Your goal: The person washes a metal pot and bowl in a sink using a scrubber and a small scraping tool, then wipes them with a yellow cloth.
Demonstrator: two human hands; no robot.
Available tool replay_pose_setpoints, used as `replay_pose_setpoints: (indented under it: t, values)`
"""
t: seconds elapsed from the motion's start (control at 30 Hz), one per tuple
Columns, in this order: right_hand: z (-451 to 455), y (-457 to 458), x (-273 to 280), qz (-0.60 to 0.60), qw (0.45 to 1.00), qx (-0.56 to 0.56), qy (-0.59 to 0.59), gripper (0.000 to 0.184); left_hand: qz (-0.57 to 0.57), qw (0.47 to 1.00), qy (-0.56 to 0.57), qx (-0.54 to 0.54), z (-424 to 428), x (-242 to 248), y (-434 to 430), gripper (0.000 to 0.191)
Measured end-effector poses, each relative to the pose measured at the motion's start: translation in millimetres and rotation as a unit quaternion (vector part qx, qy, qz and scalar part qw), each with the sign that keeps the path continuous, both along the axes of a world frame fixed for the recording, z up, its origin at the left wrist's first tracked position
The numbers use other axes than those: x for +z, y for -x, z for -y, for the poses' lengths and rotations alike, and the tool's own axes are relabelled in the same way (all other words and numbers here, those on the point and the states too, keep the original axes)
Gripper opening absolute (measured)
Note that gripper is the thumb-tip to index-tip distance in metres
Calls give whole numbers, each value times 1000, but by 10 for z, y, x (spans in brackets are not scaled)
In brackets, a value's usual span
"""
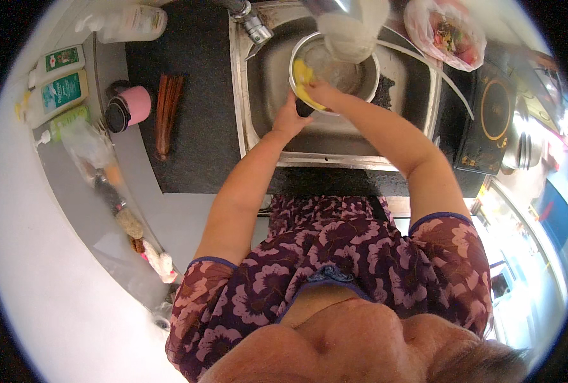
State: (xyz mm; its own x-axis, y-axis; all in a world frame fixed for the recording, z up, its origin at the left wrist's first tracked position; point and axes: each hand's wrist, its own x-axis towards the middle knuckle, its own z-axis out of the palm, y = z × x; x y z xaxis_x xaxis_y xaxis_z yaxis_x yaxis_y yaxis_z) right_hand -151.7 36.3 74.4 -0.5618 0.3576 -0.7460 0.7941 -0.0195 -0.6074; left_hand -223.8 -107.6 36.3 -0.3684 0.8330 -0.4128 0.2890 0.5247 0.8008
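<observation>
A round metal pan [355, 81] with a short black handle [304, 108] stands in the stainless steel sink [269, 115]. My left hand [291, 118] grips the pan by that handle, at its near left side. Inside the near left rim, my right hand [321, 95] presses a yellow cloth or sponge [304, 73] against the wall; its fingertips are partly hidden. Above the far part of the pan, a blurred, whitish object [353, 36] blocks the view. Dark scraps [385, 91] lie on the sink floor right of the pan.
A metal faucet [255, 29] reaches over the sink's back left corner. Left are a bundle of brown sticks [166, 115], a pink mug [136, 105] and several bottles [64, 91]. A plastic bag of scraps [449, 38], a pale hose [432, 67] and a black cooktop [489, 115] are at right.
</observation>
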Motion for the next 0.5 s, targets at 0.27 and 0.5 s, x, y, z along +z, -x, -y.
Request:
replay_pose_setpoints:
  t: [0.27,0.5]
  values:
    - [-375,-190,-356,-76,775,419,-467,37,-31,997,59,-42,34,227,158,100]
    - [-1318,-295,-990,-208,790,448,-363,39,-6,999,-8,-53,-117,169,74,102]
